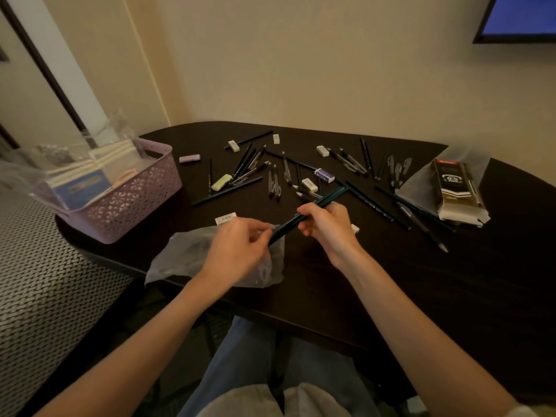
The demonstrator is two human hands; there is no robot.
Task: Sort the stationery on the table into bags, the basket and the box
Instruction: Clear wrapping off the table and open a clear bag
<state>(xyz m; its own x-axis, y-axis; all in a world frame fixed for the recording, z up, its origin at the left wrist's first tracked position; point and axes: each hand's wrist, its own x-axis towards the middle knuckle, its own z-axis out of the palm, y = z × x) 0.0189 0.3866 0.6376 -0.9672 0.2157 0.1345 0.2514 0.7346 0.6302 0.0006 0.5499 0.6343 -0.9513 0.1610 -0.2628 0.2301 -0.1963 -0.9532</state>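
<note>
Several dark pencils (pixel 313 210) bunched, held above near edge of dark worktop (pixel 331 284). Right hand (pixel 326 225) grips bunch at mid-length; left hand (pixel 240 245) pinches lower ends by mouth of clear plastic bag (pixel 177 254) lying on worktop. More pens, pencils, erasers scattered behind. Lilac basket (pixel 132 203) w/ notebooks at left edge. Black pen box (pixel 457 188) on another bag, far right.

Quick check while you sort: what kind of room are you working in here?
Probably a hotel room or a bedroom, not an office. A dark wooden table stands against a plain cream wall, a wall-mounted screen glows blue at upper right, and a woven patterned surface, perhaps a bed or seat, lies beside the table.
</note>
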